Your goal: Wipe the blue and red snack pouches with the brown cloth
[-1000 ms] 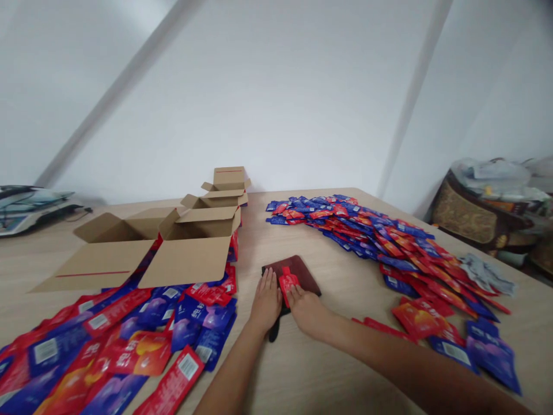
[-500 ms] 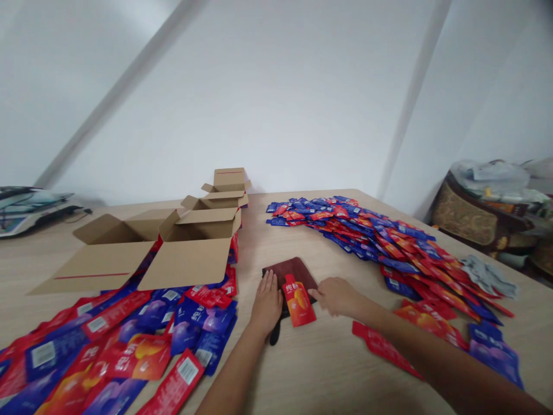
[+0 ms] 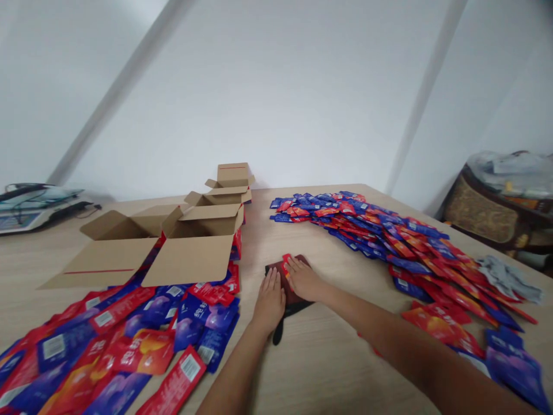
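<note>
Glossy red and blue pouches lie before open brown cardboard boxes. The left hand rests flat, unclenched, on the left edge of a dark-brown pad. A shiny red pouch lies on the pad, mostly under the flattened right hand.

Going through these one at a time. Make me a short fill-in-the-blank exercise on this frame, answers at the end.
1. The top of the pouch sticking out from under the right hand is ____.
2. In the picture, the left hand is at the ____ edge of the dark brown pad.
3. The top flaps of the cardboard boxes are ____.
4. The grey cloth lies toward the picture's ____ side.

Missing words: red; left; open; right.
</note>
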`<action>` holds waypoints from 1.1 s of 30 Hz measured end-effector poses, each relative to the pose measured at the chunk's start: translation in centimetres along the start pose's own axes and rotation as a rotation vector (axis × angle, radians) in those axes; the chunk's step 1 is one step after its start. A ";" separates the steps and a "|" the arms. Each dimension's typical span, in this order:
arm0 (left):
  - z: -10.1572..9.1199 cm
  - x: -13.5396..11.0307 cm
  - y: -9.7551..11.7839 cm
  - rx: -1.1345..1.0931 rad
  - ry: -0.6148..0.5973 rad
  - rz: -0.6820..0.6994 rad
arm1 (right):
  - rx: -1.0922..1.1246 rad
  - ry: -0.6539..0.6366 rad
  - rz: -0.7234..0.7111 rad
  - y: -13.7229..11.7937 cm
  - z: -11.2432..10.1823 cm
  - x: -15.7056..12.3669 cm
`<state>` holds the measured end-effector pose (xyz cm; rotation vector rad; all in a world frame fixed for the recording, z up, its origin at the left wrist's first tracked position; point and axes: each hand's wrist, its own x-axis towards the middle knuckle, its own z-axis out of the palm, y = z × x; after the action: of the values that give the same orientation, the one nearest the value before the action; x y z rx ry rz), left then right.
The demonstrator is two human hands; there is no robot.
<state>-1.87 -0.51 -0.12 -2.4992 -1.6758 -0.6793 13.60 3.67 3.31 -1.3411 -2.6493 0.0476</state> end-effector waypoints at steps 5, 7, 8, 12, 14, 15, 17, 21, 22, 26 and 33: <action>-0.4 0.1 0.3 0.001 -0.019 -0.013 | -0.026 0.007 0.093 -0.4 -0.7 0.7; -0.5 0.1 0.2 -0.003 -0.024 -0.016 | -0.008 -0.013 0.063 -1.0 -0.8 -1.0; -0.5 0.1 0.2 -0.006 -0.021 -0.019 | 0.007 -0.042 0.034 -1.3 -0.9 -2.1; -0.3 0.1 -0.1 -0.026 -0.011 -0.020 | 0.023 -0.183 -0.069 -2.4 -2.0 -6.1; -0.2 0.1 -0.2 -0.040 0.002 -0.008 | 0.037 -0.211 -0.048 -2.6 -3.0 -7.0; -0.2 0.1 -0.2 -0.048 0.010 -0.002 | 0.074 -0.209 -0.019 -2.5 -3.6 -7.0; -0.2 0.1 -0.2 -0.057 0.021 0.001 | 0.216 -0.139 0.056 -1.7 -4.7 -6.4; -0.6 0.2 0.1 -0.053 -0.009 -0.028 | 0.598 0.149 0.192 0.9 -5.8 -4.1; -0.7 0.2 0.1 -0.052 -0.018 -0.035 | 0.644 0.200 0.220 1.4 -5.6 -3.8; -0.8 0.2 0.3 -0.047 -0.033 -0.047 | 0.450 0.187 0.227 1.1 -3.2 -4.1; -0.1 0.1 0.1 -0.038 -0.014 -0.038 | 0.053 0.048 0.039 -1.2 0.9 -3.0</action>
<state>-1.80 -0.56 0.06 -2.5092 -1.7351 -0.7050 14.28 0.61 2.14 -1.3596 -2.5644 0.0883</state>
